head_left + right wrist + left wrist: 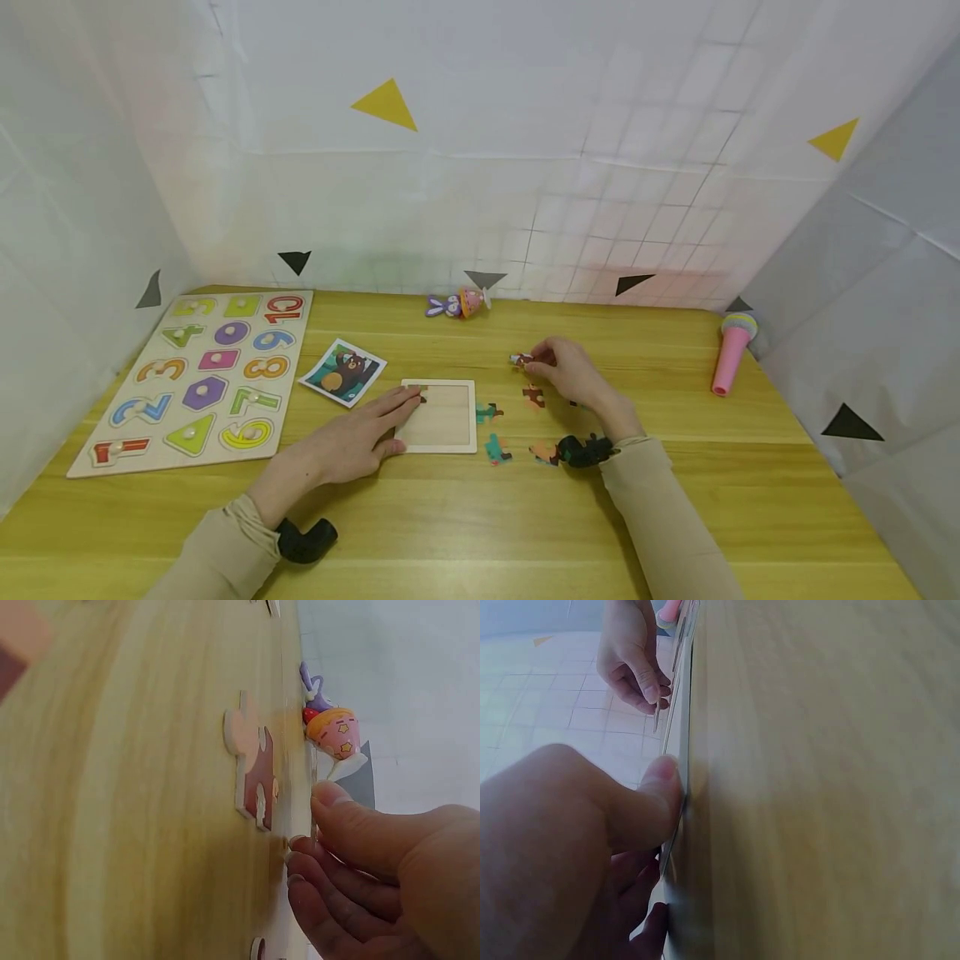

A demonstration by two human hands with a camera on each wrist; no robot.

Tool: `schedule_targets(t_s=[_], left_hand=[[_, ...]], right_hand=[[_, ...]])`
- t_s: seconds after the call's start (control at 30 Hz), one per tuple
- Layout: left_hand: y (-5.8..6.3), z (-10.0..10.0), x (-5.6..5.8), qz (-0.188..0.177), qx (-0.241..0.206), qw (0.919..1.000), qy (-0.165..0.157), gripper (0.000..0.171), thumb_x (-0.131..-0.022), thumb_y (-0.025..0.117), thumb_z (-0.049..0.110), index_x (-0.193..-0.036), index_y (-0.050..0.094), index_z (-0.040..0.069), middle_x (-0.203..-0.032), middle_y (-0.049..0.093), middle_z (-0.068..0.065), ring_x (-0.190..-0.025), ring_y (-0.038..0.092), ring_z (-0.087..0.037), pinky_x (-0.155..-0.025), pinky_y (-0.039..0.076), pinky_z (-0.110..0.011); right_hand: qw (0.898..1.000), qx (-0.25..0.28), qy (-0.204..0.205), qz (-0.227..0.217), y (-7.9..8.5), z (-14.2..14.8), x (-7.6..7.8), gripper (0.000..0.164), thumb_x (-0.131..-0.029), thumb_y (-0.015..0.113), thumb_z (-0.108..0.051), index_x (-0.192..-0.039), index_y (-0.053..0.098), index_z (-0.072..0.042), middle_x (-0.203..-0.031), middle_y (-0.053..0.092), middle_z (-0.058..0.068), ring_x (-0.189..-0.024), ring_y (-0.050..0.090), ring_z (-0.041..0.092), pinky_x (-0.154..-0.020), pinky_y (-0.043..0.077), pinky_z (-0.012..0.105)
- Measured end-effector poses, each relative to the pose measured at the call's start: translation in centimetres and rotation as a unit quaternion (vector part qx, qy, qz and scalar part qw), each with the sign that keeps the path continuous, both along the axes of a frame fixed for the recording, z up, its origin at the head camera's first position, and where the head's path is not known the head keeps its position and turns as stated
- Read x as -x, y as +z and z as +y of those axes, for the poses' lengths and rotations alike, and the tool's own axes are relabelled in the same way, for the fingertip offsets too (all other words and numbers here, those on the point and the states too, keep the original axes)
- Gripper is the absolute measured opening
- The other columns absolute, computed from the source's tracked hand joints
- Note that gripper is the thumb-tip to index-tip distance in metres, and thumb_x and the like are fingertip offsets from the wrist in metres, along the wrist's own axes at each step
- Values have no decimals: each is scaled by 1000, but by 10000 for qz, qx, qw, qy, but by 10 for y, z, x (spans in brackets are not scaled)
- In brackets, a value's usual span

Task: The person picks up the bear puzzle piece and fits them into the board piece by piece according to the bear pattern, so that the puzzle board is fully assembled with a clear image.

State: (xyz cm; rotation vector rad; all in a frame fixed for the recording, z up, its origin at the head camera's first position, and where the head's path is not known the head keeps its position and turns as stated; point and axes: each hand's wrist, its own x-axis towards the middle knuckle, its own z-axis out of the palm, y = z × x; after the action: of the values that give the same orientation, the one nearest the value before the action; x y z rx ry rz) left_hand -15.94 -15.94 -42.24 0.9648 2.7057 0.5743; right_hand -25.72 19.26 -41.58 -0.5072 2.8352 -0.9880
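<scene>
My left hand (pixel 348 437) rests on the left side of a square wooden puzzle tray (pixel 438 450), its fingers stretched over the upper-left corner and the thumb at the lower-left edge. A dark puzzle piece (pixel 423 394) shows in that corner beside the fingertips, partly covered. Beyond the tray's right side, my right hand (pixel 572 373) pinches a brown-and-white puzzle piece (pixel 519 360) between thumb and fingers, close over the table. Below it lies a brown puzzle piece (pixel 534 396), seen larger in the right wrist view (pixel 256 769).
Several loose pieces, including a teal piece (pixel 497 450) and an orange piece (pixel 543 452), lie right of the tray. Left are a bear picture card (pixel 343 372) and a number board (pixel 198 392). A rabbit-and-cupcake toy (pixel 459 304) sits behind, a pink microphone (pixel 731 358) far right.
</scene>
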Motion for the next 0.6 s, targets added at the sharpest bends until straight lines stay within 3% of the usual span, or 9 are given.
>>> schedule_targets(t_s=[0.6], left_hand=[[-1,-1,0,166,-46,9998,-88,63,-105,52,25,-159,26,6,-166,21,-12,-151,22,-35,-117,30,-54]], right_hand=[[9983,-260,351,395,-1,-2,0,29,-100,62,-19,-121,66,2,-105,62,11,-92,59,22,-81,52,38]])
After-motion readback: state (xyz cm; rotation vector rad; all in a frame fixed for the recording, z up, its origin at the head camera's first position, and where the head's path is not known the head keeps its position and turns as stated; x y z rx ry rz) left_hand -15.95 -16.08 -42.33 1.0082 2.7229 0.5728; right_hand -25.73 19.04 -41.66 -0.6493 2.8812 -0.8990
